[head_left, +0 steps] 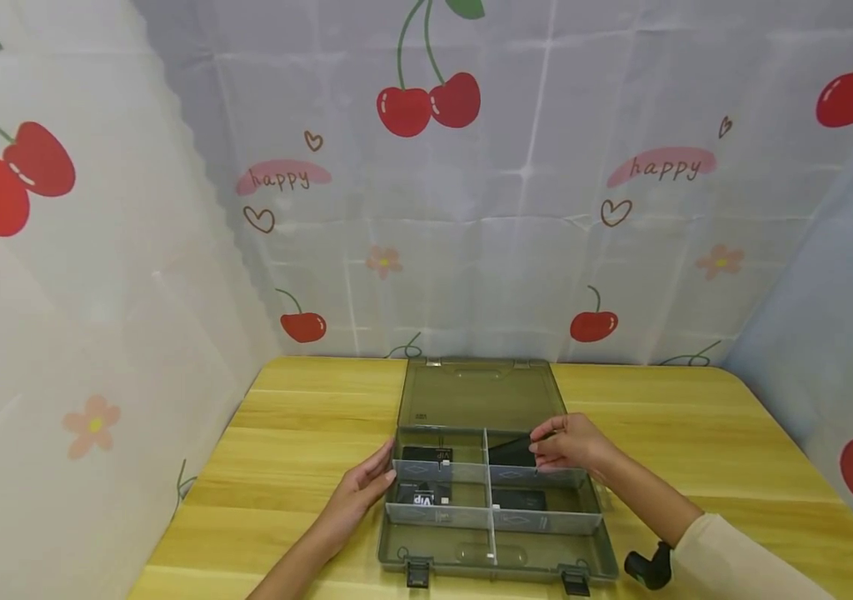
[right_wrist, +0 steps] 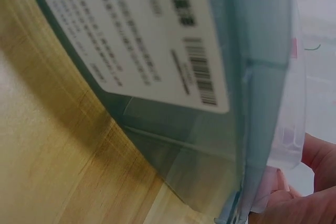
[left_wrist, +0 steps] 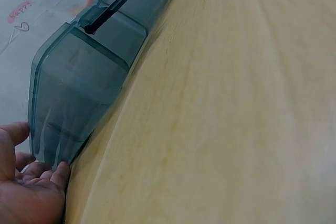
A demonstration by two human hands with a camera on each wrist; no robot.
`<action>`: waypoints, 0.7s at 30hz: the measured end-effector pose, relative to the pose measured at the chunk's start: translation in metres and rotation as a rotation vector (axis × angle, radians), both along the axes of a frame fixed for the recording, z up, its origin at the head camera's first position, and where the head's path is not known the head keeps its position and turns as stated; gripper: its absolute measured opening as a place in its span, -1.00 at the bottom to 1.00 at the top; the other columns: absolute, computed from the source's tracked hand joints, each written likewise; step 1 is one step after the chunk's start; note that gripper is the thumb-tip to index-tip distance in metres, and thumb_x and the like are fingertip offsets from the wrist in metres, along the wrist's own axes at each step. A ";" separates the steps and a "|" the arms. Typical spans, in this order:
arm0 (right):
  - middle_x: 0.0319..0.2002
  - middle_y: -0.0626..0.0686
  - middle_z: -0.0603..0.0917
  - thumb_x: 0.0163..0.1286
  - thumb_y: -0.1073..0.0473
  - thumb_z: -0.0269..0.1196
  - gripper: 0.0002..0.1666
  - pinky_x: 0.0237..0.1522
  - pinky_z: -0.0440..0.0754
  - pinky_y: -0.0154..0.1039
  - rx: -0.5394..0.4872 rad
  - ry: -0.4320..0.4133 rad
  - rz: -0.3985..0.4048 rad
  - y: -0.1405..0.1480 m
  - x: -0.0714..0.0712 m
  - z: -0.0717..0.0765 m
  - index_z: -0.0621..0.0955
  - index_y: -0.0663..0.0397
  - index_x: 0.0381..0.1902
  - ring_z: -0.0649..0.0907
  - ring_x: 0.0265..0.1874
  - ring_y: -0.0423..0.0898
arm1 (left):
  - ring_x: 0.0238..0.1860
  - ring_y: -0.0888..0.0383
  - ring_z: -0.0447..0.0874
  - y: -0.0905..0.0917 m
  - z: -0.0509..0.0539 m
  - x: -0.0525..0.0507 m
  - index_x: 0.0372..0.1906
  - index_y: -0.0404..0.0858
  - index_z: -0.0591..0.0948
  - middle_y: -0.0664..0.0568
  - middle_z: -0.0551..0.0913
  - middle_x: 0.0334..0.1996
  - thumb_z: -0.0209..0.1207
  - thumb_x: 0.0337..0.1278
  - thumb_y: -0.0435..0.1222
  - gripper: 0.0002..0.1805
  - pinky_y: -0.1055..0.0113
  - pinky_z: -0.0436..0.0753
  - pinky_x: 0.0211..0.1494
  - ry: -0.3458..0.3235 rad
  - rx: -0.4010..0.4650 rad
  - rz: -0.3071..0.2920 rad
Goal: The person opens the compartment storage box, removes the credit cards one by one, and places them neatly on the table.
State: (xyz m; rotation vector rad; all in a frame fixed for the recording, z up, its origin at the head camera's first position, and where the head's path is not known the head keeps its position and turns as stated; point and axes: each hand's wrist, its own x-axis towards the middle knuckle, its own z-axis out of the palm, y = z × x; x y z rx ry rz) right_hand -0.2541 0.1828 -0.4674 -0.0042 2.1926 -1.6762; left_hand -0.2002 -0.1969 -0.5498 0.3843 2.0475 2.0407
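A translucent grey storage box [head_left: 546, 550] with clear dividers lies on the table, its lid [head_left: 479, 392] laid back. In the head view my right hand [head_left: 572, 442] pinches a flat black card [head_left: 512, 452] at the back right compartment. My left hand [head_left: 362, 492] rests against the box's left wall, thumb and fingertips touching it. Black cards with VIP lettering [head_left: 424, 496] lie in the left compartments. Another black card [head_left: 520, 499] lies in the middle right one. In the right wrist view, the box wall hides what my right hand [right_wrist: 310, 198] holds.
Two black latches [head_left: 417, 573] hang at the box's front edge. A small black object [head_left: 650, 567] lies on the table beside my right sleeve. A white label with a barcode [right_wrist: 136, 35] covers part of the box's side. A cherry-print curtain [head_left: 456, 250] encloses the wooden table [head_left: 306, 467].
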 end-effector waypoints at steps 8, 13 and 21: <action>-0.33 0.27 0.73 0.39 0.39 0.29 -0.69 -0.31 0.81 -0.09 0.001 0.005 -0.017 0.004 0.001 0.006 0.57 0.53 0.02 0.77 -0.46 -0.01 | 0.59 -0.07 -0.05 0.000 0.001 0.001 0.61 -0.22 0.13 -0.09 0.02 0.60 0.06 0.55 -0.24 -0.32 0.27 0.27 0.48 -0.003 0.016 0.009; -0.34 0.21 0.73 0.41 0.36 0.28 -0.67 -0.31 0.81 -0.11 -0.015 -0.004 -0.028 0.009 0.001 0.009 0.57 0.51 0.04 0.76 -0.47 -0.03 | 0.59 -0.08 -0.06 0.000 0.000 0.001 0.61 -0.23 0.13 -0.10 0.03 0.60 0.06 0.55 -0.24 -0.33 0.30 0.27 0.47 -0.001 0.016 0.013; -0.30 0.18 0.72 0.42 0.33 0.26 -0.58 -0.22 0.81 -0.12 -0.048 0.014 -0.014 0.019 0.000 0.014 0.53 0.54 0.14 0.73 -0.45 -0.06 | 0.59 -0.08 -0.07 0.000 0.000 -0.001 0.61 -0.24 0.11 -0.11 0.01 0.61 0.06 0.55 -0.23 -0.31 0.31 0.28 0.47 0.007 0.016 -0.001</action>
